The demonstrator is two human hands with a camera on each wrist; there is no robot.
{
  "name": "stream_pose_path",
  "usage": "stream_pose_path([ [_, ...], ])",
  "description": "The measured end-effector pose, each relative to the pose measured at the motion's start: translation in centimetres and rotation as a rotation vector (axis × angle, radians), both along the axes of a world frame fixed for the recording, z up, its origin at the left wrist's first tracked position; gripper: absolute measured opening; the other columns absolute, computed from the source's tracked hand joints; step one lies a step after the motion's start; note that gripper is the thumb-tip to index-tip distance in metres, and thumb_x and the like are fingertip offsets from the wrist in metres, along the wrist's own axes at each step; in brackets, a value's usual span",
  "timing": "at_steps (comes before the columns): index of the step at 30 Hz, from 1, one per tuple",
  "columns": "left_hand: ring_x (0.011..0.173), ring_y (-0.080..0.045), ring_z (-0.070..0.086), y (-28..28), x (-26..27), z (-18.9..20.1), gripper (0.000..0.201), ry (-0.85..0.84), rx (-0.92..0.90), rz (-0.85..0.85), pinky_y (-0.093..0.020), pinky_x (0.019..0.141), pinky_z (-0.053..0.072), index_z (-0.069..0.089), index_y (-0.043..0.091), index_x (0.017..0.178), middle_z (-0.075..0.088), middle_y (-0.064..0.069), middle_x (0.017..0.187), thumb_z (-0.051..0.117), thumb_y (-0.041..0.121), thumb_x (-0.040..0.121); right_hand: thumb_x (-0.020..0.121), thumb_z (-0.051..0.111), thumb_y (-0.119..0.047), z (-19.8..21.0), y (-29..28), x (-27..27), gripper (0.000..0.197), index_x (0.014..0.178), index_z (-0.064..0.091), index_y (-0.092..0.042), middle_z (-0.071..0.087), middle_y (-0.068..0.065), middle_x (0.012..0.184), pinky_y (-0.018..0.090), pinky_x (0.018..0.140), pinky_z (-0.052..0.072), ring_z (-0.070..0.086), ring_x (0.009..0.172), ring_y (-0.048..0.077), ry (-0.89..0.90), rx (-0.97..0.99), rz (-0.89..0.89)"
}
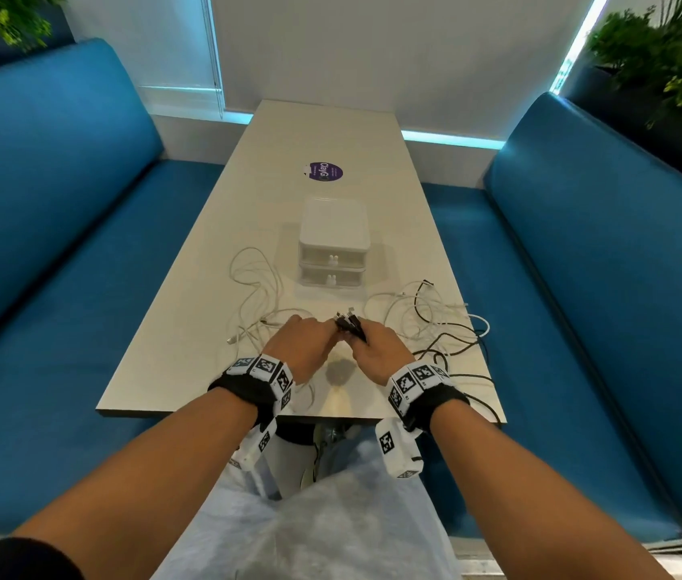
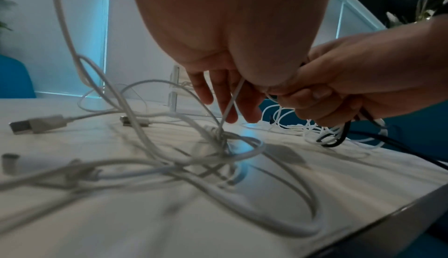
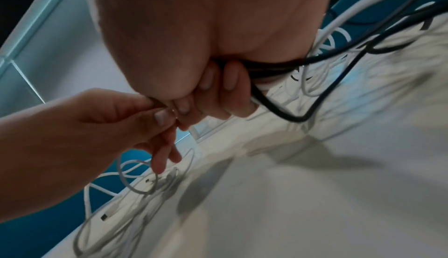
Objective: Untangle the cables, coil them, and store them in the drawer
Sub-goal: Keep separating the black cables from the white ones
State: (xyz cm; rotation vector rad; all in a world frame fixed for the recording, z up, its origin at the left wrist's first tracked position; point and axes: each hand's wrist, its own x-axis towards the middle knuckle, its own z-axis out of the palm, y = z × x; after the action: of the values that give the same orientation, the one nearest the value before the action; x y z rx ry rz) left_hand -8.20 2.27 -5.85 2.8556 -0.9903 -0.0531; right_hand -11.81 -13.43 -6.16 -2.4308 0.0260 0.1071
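while two hands (image 1: 333,349) meet, one drawer unit (image 1: 333,240), two drawers

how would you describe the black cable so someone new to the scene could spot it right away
On the long white table, look at the near end, in front of the small white drawer unit. The black cable runs from the right hand toward the table's right edge; it is the only dark cable among white ones.

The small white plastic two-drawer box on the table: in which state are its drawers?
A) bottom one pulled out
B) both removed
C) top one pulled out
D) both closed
D: in the head view, both fronts of the small white plastic two-drawer box sit flush, knobs stacked one above the other.
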Motion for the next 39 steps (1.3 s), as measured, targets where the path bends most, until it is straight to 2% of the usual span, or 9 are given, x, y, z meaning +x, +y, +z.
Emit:
stream_pose_path([
  [4,0.082,-0.032,0.06,1.6,0.7,-1.3,0.026,0.145,-0.052,0.056,-0.041,0.071,0.047,0.054,0.012,0.115,0.067,-0.014,0.09,0.037,0.03,0.106,0.099,0.05,-0.029,0.1,-2.1,0.5,0.018,0.108,0.064,-0.02,0.068,0.01,0.103,0.037,0.078,0.051,0.064,0.093,0.031,0.059,-0.151,-0.074],
  [10,0.078,-0.028,0.058,2.3,1.1,-1.8,0.013,0.082,-0.007,0.038,-0.03,0.071,0.027,0.053,0.015,0.108,0.069,-0.007,0.092,0.041,0.013,0.102,0.1,0.043,-0.032,-0.2,-4.6,0.2,0.029,0.114,0.06,-0.014,0.064,0.014,0.108,0.039,0.083,0.053,0.062,0.095,0.033,0.134,-0.317,-0.272],
  [13,0.074,-0.029,0.058,1.2,0.8,-1.7,0.013,0.059,0.04,0.065,-0.036,0.084,0.034,0.05,0.017,0.106,0.067,-0.005,0.084,0.037,0.016,0.104,0.102,0.04,-0.031,-0.1,-3.2,0.1,0.029,0.118,0.058,-0.014,0.065,0.015,0.107,0.041,0.082,0.053,0.062,0.097,0.036,0.019,-0.28,-0.271],
  [18,0.065,-0.025,0.043,0.2,0.4,-1.4,0.016,0.062,0.072,0.111,-0.039,0.09,0.027,0.048,0.022,0.098,0.065,-0.004,0.08,0.036,0.011,0.097,0.102,0.04,-0.032,0.5,-1.0,-0.4,0.047,0.149,0.034,-0.028,0.065,0.016,0.103,0.042,0.077,0.051,0.061,0.097,0.038,-0.066,-0.262,-0.201],
  [22,0.069,-0.027,0.052,0.2,0.8,-1.3,0.015,0.07,0.07,0.086,-0.041,0.091,0.031,0.048,0.022,0.102,0.055,0.003,0.07,0.034,0.019,0.103,0.101,0.046,-0.028,0.0,-0.4,-0.3,0.025,0.119,0.058,-0.016,0.068,0.015,0.099,0.043,0.077,0.052,0.063,0.091,0.035,-0.037,-0.172,-0.039],
  [25,0.075,-0.025,0.057,0.3,1.1,-1.4,0.018,0.107,0.06,0.046,-0.041,0.09,0.031,0.052,0.026,0.103,0.054,0.006,0.071,0.034,0.021,0.105,0.1,0.049,-0.027,-0.4,-0.1,-0.3,0.018,0.105,0.061,-0.016,0.068,0.011,0.097,0.04,0.077,0.05,0.063,0.09,0.031,0.016,-0.141,0.019],
  [29,0.075,-0.023,0.054,0.6,0.7,-1.8,0.025,0.14,-0.004,0.02,-0.042,0.091,0.031,0.054,0.023,0.098,0.059,0.005,0.076,0.032,0.031,0.106,0.099,0.051,-0.028,-0.5,-0.2,-0.1,0.018,0.101,0.066,-0.018,0.069,0.009,0.098,0.037,0.079,0.05,0.064,0.093,0.029,0.08,-0.109,-0.023],
  [33,0.076,-0.022,0.043,1.9,1.0,-1.8,0.032,0.099,0.088,0.061,-0.04,0.096,0.031,0.055,0.022,0.1,0.053,0.003,0.076,0.028,0.037,0.107,0.1,0.047,-0.03,-0.5,-2.6,0.1,0.022,0.11,0.059,-0.015,0.066,0.012,0.104,0.036,0.076,0.051,0.063,0.093,0.032,0.122,-0.353,-0.12],
  [39,0.079,-0.023,0.046,2.6,1.1,-2.1,0.03,0.061,0.097,0.108,-0.039,0.094,0.03,0.047,0.024,0.092,0.053,0.003,0.073,0.024,0.037,0.107,0.101,0.041,-0.029,0.2,-4.1,-0.6,0.024,0.111,0.057,-0.014,0.064,0.012,0.103,0.033,0.07,0.045,0.063,0.092,0.032,0.092,-0.424,-0.265],
])
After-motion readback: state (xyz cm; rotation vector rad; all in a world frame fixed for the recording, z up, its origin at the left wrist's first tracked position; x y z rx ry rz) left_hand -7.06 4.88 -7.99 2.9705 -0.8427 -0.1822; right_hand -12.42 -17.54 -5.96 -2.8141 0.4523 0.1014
